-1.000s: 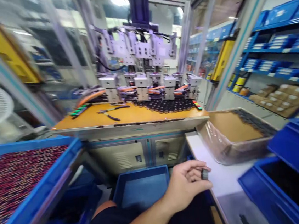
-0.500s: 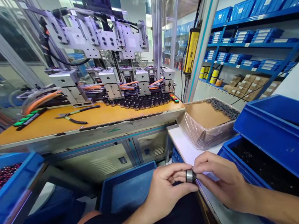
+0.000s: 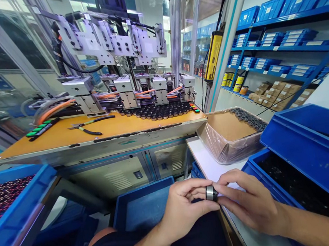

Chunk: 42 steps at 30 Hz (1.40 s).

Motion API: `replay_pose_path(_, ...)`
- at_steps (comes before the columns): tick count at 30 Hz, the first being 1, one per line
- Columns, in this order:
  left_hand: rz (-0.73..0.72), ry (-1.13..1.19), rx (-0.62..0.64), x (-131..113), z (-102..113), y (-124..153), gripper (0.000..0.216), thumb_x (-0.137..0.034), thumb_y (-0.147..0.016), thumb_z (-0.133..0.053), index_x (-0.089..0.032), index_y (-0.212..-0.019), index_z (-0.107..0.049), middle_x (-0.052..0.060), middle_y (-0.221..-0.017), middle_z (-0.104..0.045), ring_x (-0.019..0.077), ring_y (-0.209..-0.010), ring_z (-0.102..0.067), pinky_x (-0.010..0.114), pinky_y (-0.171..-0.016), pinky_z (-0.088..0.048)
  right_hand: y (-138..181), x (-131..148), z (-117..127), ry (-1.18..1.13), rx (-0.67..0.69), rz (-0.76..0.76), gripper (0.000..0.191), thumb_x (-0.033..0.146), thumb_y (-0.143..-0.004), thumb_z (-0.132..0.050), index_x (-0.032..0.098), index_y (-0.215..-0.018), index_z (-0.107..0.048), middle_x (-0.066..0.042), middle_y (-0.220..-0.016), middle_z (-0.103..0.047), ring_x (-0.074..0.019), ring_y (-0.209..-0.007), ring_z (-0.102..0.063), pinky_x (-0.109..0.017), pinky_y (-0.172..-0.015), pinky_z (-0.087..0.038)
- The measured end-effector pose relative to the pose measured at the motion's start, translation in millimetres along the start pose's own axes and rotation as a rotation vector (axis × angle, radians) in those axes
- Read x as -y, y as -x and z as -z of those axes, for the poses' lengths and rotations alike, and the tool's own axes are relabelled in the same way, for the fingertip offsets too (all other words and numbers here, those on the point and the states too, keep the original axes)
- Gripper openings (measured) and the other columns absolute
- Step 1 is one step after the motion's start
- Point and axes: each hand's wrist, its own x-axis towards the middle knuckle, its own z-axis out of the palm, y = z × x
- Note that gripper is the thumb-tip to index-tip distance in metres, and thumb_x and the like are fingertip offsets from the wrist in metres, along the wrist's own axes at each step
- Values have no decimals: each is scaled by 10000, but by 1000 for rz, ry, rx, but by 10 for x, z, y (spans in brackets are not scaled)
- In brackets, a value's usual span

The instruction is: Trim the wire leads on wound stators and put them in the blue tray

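A small metal ring-shaped part [image 3: 210,193] is pinched between the fingertips of both hands, low in the middle of the view. My left hand [image 3: 185,207] grips it from the left with curled fingers. My right hand [image 3: 246,202] closes on it from the right. Both hands hover over the near edge of a white side table [image 3: 206,161], above my lap. Right beside my right hand stands a blue bin [image 3: 294,187] with dark contents.
An orange-topped workbench [image 3: 66,135] carries pliers [image 3: 90,125], a green button strip [image 3: 40,128], rows of black round parts [image 3: 160,111] and a grey machine [image 3: 123,64]. A plastic-lined cardboard box [image 3: 230,135] sits on the white table. Blue bins stand at left [image 3: 20,208] and below [image 3: 144,207]. Shelving fills the right.
One second ago my left hand alone held the part, with my right at the far right edge. My right hand then came in and took hold too. The view swung right.
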Motion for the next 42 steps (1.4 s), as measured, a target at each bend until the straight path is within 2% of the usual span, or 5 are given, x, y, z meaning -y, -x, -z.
replay_pose_path(15, -178, -6, -128, -146, -49, 272, 408, -98, -554, -911, -278, -897, -783, -2, -910, -807, 123, -825, -754, 172, -783, -586, -160, 280, -192, 256, -129, 177, 298, 88, -937, -542, 44, -1232, -560, -145, -967, -627, -218, -922, -607, -347, -735, -574)
replay_pose_path(26, -728, -855, -95, -1007, 396, 781, 393, -65, -633, -859, -258, -970, -802, 46, -798, -772, 154, -702, -720, 214, -672, -563, -694, 795, -552, -216, -106, 43, 323, -39, -879, -535, 106, -1165, -574, -117, -1015, -644, -184, -940, -608, -319, -817, -560)
replay_pose_path(31, -644, -634, -249, -1015, 676, 954, 319, -134, -685, -845, -298, -956, -806, 36, -844, -771, 152, -775, -711, 217, -724, -554, -1020, 898, -852, -242, -119, 94, 306, -21, -879, -552, 99, -1159, -573, -116, -997, -625, -188, -947, -593, -321, -816, -551)
replay_pose_path(36, -366, 30, -228, -955, 945, 1003, 258, -353, -770, -799, -287, -1018, -780, 58, -1052, -751, 167, -966, -697, 239, -843, -536, -1308, 942, -1225, -237, -176, 120, 255, 3, -875, -588, 112, -1106, -591, -111, -986, -596, -209, -978, -584, -352, -831, -551)
replay_pose_path(42, -174, 398, -211, -1064, 1266, 936, 309, -372, -727, -833, -235, -983, -725, 19, -803, -718, 111, -735, -684, 204, -716, -499, -1653, 827, -1636, -317, -100, 90, 190, 85, -920, -589, 131, -1104, -593, -105, -953, -620, -207, -934, -602, -335, -777, -566)
